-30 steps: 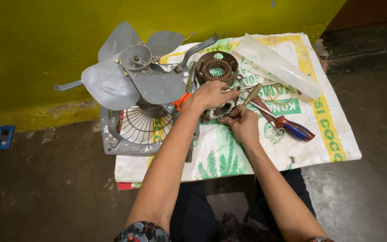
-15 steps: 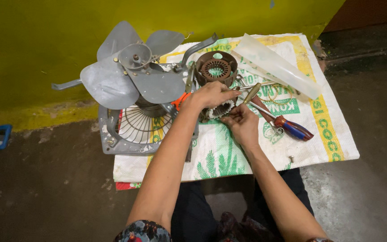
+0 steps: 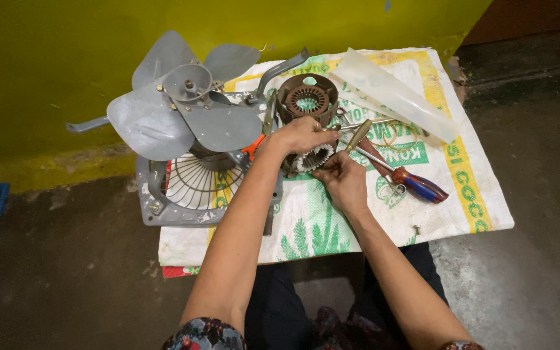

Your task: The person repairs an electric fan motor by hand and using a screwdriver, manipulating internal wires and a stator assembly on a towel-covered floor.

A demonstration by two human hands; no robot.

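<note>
- Head view, the hands: the left hand [image 3: 301, 135] lies curled over the top of a small round metal motor part with pale slotted teeth [image 3: 312, 158], fingers closed around it and pinning it to the white woven sack printed in green and yellow [image 3: 332, 220] that covers the low work surface.
- The right hand [image 3: 341, 178] sits just below and to the right of that part, fingers bunched together at its lower edge; whether they pinch something small there I cannot tell.
- Where the part is: near the middle of the sack, just in front of a brown round motor housing with a ring of copper-coloured windings [image 3: 306, 99], and beside a grey 3-bladed metal fan on a wire-guard frame [image 3: 186, 113].
- How far along, as a judgement: the motor looks already taken apart, since the housing sits open, separated from the held part, and a loose screw [image 3: 415, 229] lies on the sack. The held part is not yet fitted to anything, and the fan assembly remains apart.
- Orientation: the held part looks short and round, its open toothed face turned toward the right hand and the camera; its axis seems to run roughly from the housing toward the person, though the left hand hides much of it.
- Nearby: a screwdriver with a red and blue handle [image 3: 419, 185] lies to the right, its shaft pointing up-left toward the hands; a translucent plastic sleeve [image 3: 396, 97] lies diagonally beyond it.
</note>
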